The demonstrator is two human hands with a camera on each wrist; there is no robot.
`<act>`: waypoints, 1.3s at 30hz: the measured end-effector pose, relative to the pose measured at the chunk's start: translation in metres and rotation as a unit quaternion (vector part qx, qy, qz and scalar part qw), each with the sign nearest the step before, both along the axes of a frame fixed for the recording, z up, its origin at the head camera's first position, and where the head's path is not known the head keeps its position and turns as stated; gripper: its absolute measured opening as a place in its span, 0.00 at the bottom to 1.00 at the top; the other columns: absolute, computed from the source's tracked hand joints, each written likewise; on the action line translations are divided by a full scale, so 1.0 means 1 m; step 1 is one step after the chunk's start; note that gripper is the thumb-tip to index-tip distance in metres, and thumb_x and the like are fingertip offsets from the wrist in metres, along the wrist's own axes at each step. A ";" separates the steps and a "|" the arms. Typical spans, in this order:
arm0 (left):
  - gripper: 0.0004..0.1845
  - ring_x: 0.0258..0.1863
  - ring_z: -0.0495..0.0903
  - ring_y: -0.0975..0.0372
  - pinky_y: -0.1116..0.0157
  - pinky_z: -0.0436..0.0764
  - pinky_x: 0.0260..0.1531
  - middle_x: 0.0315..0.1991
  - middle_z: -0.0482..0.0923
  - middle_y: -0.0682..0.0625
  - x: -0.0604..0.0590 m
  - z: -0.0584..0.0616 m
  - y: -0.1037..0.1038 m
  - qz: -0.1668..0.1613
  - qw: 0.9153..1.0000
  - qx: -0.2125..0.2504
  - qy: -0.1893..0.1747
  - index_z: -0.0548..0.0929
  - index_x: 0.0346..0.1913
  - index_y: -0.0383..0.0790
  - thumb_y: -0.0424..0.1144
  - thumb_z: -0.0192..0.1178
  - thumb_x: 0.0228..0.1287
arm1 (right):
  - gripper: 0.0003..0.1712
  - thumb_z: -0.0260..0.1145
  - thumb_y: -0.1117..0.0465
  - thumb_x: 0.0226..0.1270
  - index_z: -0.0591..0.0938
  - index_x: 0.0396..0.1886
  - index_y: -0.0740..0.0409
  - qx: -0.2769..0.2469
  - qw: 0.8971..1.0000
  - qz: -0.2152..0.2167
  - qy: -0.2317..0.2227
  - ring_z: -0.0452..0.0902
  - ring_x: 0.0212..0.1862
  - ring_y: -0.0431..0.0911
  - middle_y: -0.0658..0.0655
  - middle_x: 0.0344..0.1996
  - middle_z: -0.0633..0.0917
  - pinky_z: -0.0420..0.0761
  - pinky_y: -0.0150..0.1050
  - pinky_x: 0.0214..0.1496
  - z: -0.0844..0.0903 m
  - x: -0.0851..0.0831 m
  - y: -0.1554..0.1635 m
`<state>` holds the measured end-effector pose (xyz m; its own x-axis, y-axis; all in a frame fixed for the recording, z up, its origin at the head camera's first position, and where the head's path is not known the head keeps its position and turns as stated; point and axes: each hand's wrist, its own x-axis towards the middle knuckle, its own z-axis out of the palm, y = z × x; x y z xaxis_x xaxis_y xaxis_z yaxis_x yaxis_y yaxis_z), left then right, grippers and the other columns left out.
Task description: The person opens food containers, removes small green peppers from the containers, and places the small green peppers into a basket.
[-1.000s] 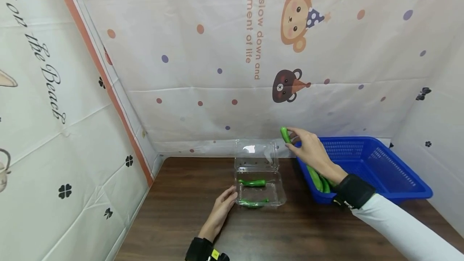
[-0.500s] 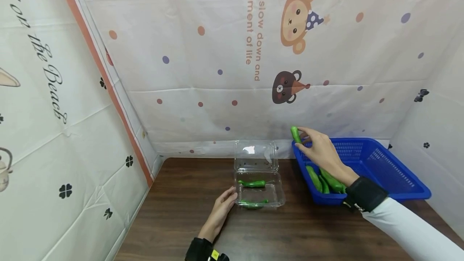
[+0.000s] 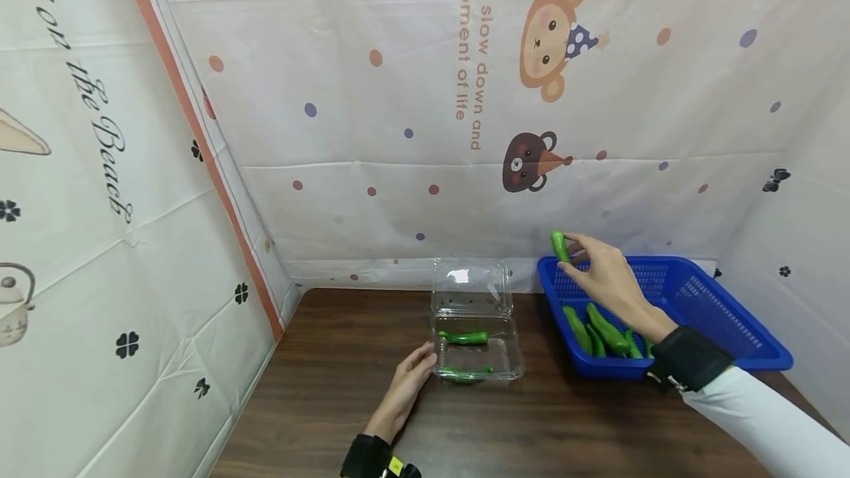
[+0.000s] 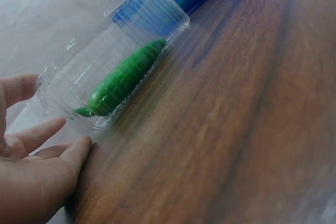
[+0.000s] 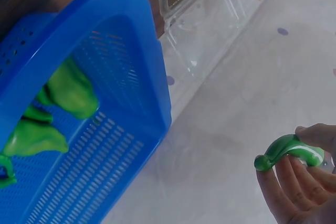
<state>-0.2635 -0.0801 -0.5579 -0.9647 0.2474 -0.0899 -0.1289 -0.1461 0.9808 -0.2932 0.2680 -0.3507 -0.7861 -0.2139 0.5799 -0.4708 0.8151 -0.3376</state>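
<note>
My right hand (image 3: pixel 607 275) pinches a curved green chili pepper (image 3: pixel 559 246) between thumb and fingers, above the back left rim of the blue basket (image 3: pixel 737 366). In the right wrist view the held pepper (image 5: pixel 294 148) bends across the fingers. My left hand (image 3: pixel 405 389) touches the left edge of a clear plastic clamshell box (image 3: pixel 498 349) with extended fingers. The box stands on the table with its lid (image 3: pixel 471 286) raised. Inside lie two peppers, one in the middle (image 3: pixel 465 338) and one along the near side (image 3: pixel 465 375).
Several green peppers (image 3: pixel 607 330) lie in the left part of the basket, which stands right of the box. The brown wooden table (image 3: pixel 372 323) ends at a printed cloth (image 3: pixel 372 220) behind, with more cloth at both sides.
My right hand has moved to the right with the pepper, from beside the box's lid to over the basket's left end. The left hand has stayed at the box.
</note>
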 end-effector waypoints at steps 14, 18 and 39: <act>0.35 0.81 0.52 0.42 0.46 0.59 0.81 0.81 0.51 0.33 -0.003 0.000 0.001 0.002 1.000 0.005 -0.002 0.57 0.79 0.29 0.45 0.53 0.80 | 0.31 0.72 0.69 0.65 0.75 0.67 0.70 0.004 1.000 -0.014 0.010 0.86 0.39 0.63 0.73 0.44 0.86 0.88 0.57 0.35 0.000 -0.002 0.023; 0.36 0.81 0.52 0.42 0.46 0.59 0.81 0.81 0.52 0.33 -0.002 -0.001 0.001 0.002 1.000 0.005 -0.001 0.57 0.79 0.28 0.46 0.54 0.80 | 0.31 0.72 0.70 0.65 0.75 0.67 0.71 0.006 1.000 -0.016 0.009 0.86 0.39 0.64 0.73 0.43 0.86 0.87 0.56 0.34 -0.003 -0.002 0.028; 0.34 0.80 0.54 0.42 0.48 0.61 0.80 0.81 0.51 0.32 -0.005 -0.001 0.002 0.012 1.000 0.013 -0.005 0.60 0.77 0.27 0.44 0.54 0.79 | 0.32 0.72 0.70 0.63 0.74 0.66 0.74 0.031 0.998 -0.058 -0.001 0.85 0.38 0.65 0.76 0.42 0.85 0.87 0.53 0.29 -0.022 -0.007 0.053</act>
<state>-0.2681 -0.0785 -0.5586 -0.9695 0.2268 -0.0925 -0.1341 -0.1756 0.9753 -0.3001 0.3214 -0.3730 -0.8090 -0.1558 0.5668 -0.3707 0.8835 -0.2864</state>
